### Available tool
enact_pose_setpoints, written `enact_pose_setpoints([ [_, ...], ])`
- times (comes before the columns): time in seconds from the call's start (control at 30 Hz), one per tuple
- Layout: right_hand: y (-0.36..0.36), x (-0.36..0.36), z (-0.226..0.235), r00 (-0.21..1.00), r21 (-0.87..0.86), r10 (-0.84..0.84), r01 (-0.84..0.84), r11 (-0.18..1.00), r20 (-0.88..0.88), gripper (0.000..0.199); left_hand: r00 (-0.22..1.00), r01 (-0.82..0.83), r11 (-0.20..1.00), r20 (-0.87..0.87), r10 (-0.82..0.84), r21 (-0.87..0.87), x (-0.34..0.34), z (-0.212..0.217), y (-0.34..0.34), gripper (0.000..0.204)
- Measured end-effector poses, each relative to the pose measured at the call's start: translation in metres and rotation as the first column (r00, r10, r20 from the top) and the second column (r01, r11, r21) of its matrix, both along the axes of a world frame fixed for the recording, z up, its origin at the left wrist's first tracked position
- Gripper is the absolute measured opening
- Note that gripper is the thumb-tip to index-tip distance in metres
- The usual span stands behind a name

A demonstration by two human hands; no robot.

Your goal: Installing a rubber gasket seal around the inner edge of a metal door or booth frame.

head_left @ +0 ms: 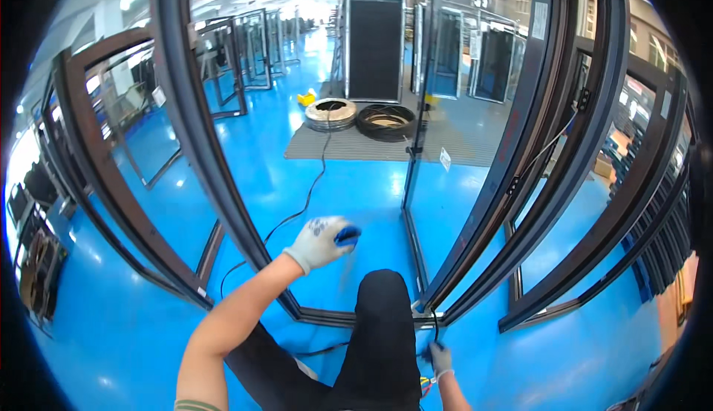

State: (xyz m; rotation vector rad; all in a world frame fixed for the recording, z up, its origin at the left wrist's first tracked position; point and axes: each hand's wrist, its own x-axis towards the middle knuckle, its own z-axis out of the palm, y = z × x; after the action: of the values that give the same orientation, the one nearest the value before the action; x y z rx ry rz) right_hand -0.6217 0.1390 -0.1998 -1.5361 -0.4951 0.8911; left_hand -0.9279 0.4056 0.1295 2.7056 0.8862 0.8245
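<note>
My left hand (324,242), in a white glove with blue-coated fingers, is raised inside the dark frame opening. Its fingers are curled; what they hold, if anything, is hidden. Low on the right, my right hand (440,358), in a greyish glove, is closed around a black flexible strip (435,328) beside the bottom corner of the frame. The dark door or window frame (204,158) stands upright around my knees. A glazed sash (475,132) is swung open on its right side. The black strip (318,180) also trails over the floor from the coils.
Two coils, one pale-wrapped (330,116) and one black (386,122), lie on a grey ribbed mat (312,146) ahead. A dark panel (375,47) stands behind them. More upright frames flank me left (111,166) and right (631,210). Coloured-handled tools (426,386) lie near my right wrist.
</note>
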Motion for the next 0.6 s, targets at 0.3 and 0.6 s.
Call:
enact_pose_setpoints([
  [0.3, 0.072, -0.086, 0.323, 0.950, 0.535, 0.173, -0.291, 0.793, 0.260, 0.030, 0.868, 0.167, 0.985, 0.467, -0.171, 0.051, 0.006, 0.128, -0.075, 0.036],
  [0.6, 0.144, -0.131, 0.424, 0.718, 0.871, 0.693, -0.377, 0.314, 0.061, 0.028, 0.848, 0.199, 0.980, 0.498, -0.183, 0.021, -0.050, 0.173, -0.081, 0.036],
])
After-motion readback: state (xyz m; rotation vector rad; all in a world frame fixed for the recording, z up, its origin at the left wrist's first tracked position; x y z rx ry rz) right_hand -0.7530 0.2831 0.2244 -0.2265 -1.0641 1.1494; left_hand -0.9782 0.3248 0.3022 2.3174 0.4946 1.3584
